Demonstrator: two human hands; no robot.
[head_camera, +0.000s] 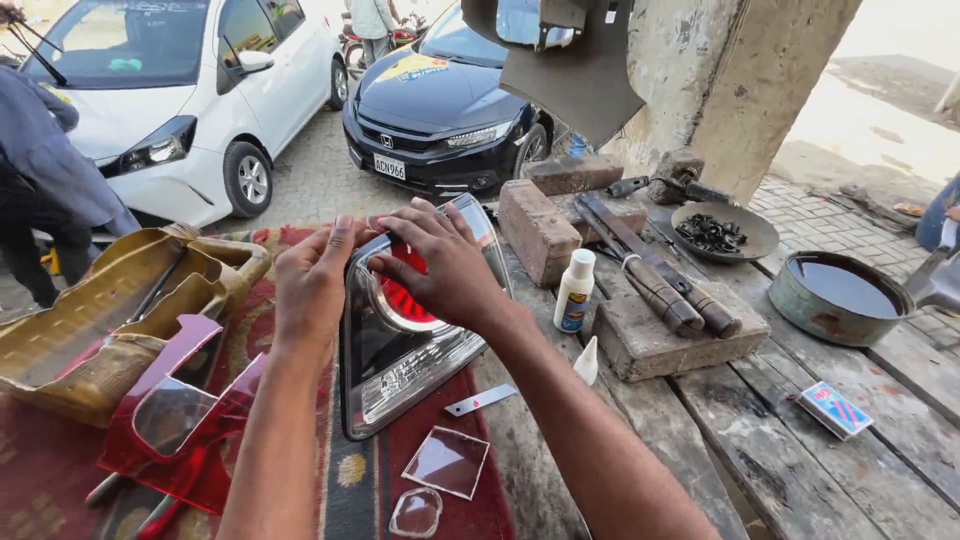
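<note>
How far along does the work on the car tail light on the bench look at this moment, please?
Done: clear cut pieces lie on the rug, and a small glue bottle stands ready. In hand: the left hand steadies the tail light by its edge while the right hand presses on its red lens. Left: the loose pieces remain unfitted; whether the lens is bonded cannot be seen.

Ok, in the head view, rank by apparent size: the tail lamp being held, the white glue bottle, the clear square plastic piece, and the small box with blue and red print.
1. Red-and-clear car tail lamp, largest.
2. Clear square plastic piece.
3. White glue bottle and small blue-and-red printed box look alike; I won't rank them.
</note>
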